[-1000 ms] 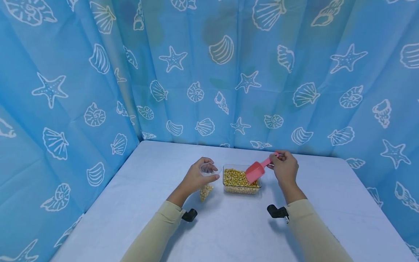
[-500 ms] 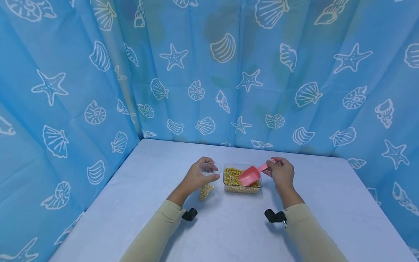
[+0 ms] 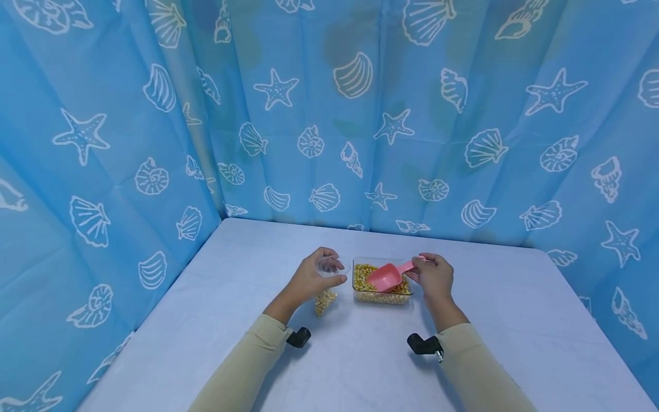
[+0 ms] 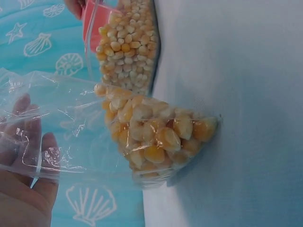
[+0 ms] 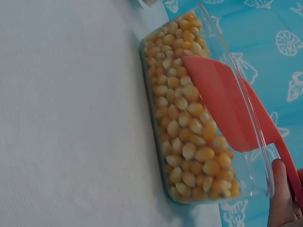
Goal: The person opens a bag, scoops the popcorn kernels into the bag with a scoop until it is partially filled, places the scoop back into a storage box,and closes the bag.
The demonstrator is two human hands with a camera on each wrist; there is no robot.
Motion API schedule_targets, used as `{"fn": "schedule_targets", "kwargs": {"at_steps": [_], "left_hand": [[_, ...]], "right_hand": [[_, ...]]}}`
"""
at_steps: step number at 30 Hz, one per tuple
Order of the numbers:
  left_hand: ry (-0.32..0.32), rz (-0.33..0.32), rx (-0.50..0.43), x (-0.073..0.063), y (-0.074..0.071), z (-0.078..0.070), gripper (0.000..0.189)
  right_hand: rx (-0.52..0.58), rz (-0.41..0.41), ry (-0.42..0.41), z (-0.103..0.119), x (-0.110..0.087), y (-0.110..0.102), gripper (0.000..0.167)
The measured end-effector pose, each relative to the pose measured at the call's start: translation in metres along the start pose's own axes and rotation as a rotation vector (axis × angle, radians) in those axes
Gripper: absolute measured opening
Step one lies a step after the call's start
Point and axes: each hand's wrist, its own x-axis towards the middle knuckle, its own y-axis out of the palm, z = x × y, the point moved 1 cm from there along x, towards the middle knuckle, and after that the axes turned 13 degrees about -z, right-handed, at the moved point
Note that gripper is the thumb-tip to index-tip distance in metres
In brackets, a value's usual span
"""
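Note:
My left hand (image 3: 313, 274) holds a clear plastic bag (image 4: 156, 137) by its mouth, the fingers and thumb curved round the upper part. Corn kernels fill the bag's pointed bottom, which hangs at the table top. To its right stands a clear rectangular container (image 3: 383, 293) with a layer of corn kernels (image 3: 362, 273). My right hand (image 3: 436, 279) grips the handle of a pink scoop (image 3: 385, 277). In the right wrist view, the scoop's front edge dips to the kernels inside the container, and its neck crosses the rim.
A white cloth covers the table (image 3: 350, 366). Blue curtains (image 3: 309, 166) with shell and starfish prints rise behind it and along the left side. Black wrist mounts (image 3: 423, 344) stick out below both sleeves.
My right hand has moved left and slightly down, bringing the scoop from the container's right end toward its middle, lower over the kernels. My left hand and the bag have hardly moved.

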Motion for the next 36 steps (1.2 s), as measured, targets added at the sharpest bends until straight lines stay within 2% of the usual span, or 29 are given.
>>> {"fn": "schedule_targets", "kwargs": {"at_steps": [3,10,19,28,36], "left_hand": [[-0.007,0.005,-0.001,-0.0006,-0.0001,-0.0005,0.048],[-0.019,0.01,0.028,0.0,0.0014,0.0022,0.047],[-0.027,0.021,0.018,-0.0014,0.0015,0.0029,0.048],[-0.005,0.02,0.012,-0.0006,-0.0004,0.0033,0.047],[-0.009,0.023,0.008,-0.0001,-0.0016,0.0037,0.049]], "right_hand": [[0.006,-0.009,0.005,-0.0028,-0.0003,0.0031,0.04],[0.017,0.058,0.013,-0.002,-0.0039,0.0062,0.04],[0.036,0.108,0.1,0.001,-0.0066,0.0076,0.042],[0.094,0.115,0.164,0.0008,-0.003,0.005,0.047],[0.205,0.077,0.254,-0.0022,-0.002,0.0028,0.05]]}}
